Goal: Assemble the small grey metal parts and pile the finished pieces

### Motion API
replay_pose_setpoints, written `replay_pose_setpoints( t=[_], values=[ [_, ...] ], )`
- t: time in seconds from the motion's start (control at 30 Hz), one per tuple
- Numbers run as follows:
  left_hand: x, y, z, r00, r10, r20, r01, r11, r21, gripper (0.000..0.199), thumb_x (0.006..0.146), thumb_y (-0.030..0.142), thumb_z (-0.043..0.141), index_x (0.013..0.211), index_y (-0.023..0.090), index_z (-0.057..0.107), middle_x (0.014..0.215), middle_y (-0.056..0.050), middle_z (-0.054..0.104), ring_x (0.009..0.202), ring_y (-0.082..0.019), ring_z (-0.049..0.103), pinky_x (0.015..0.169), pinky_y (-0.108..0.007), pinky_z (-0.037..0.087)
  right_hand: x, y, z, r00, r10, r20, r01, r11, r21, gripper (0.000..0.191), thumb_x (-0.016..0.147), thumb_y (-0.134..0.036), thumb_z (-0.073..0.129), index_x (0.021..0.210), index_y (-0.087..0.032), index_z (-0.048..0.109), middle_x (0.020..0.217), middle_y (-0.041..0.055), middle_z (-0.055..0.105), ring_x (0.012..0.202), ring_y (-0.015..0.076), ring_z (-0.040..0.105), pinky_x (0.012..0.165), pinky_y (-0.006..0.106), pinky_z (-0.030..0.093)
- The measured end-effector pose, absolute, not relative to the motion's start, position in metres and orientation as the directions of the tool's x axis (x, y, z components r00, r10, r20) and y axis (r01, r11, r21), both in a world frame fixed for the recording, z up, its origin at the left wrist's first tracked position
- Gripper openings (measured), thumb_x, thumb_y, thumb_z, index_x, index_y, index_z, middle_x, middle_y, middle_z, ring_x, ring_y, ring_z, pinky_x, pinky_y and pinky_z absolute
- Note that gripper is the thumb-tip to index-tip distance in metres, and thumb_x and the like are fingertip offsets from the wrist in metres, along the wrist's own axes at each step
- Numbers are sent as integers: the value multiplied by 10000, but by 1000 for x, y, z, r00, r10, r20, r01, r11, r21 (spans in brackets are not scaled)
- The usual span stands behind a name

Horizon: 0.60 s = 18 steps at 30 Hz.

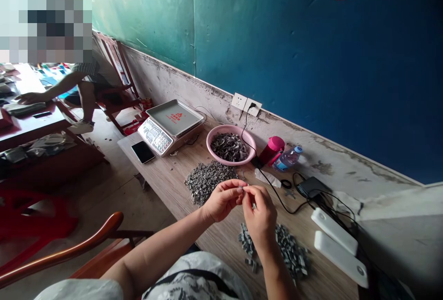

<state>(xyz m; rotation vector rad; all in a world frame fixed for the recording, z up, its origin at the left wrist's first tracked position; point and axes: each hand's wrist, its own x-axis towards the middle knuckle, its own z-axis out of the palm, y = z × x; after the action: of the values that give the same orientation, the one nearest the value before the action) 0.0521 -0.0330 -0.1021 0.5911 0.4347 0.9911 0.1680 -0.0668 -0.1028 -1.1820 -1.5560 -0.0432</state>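
I have the left hand (pixel 221 201) and right hand (pixel 259 214) curled into a pinch, fingertips meeting on a small grey piece (pixel 243 189), too tiny to make out. Just below, at bottom centre, lies a grey metal heap (pixel 285 250); another heap (pixel 206 181) sits left of the hands, and a pink basin (pixel 208 142) stands beyond, at frame centre.

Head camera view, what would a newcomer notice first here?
The deep blue wall fills the upper right. Below it, on the wooden table, sit a digital scale and a pink basin of dark curled pieces. In the foreground, the left hand and right hand pinch a small piece above heaps of grey pieces.
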Motion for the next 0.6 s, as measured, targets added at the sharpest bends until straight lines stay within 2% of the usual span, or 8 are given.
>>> replay_pose_setpoints(
  t=[0.13,0.3,0.4,0.6],
  values=[
    [57,-37,-103,478,873,-91,-613,406,678,244,697,152,717,920,61,679,663,-38,598,579,-64,541,553,-155,409,169,-71,-105,135,642,754,659,510,-553,107,880,-92,500,940,-155,563,878,63,603,811,146,588,716,264,501],
    [64,-44,-100,450,870,-204,-647,475,597,238,686,186,730,888,73,678,755,-69,641,653,-110,593,632,-220,473,170,-74,-110,166,660,733,632,499,-592,94,894,-112,503,947,-158,565,901,64,601,854,149,579,738,265,496],
    [65,-48,-99,451,869,-203,-662,478,577,196,706,194,725,858,86,663,760,-66,639,679,-123,606,653,-237,483,172,-74,-110,180,670,721,620,492,-612,96,894,-120,511,957,-164,568,914,61,605,867,148,579,756,269,492],
    [65,-50,-99,421,888,-184,-648,436,624,142,722,164,719,799,84,631,680,-41,601,605,-87,568,591,-192,451,177,-73,-108,214,695,686,607,456,-651,50,893,-162,518,910,-168,565,876,59,605,818,155,590,724,282,503]
  ],
)
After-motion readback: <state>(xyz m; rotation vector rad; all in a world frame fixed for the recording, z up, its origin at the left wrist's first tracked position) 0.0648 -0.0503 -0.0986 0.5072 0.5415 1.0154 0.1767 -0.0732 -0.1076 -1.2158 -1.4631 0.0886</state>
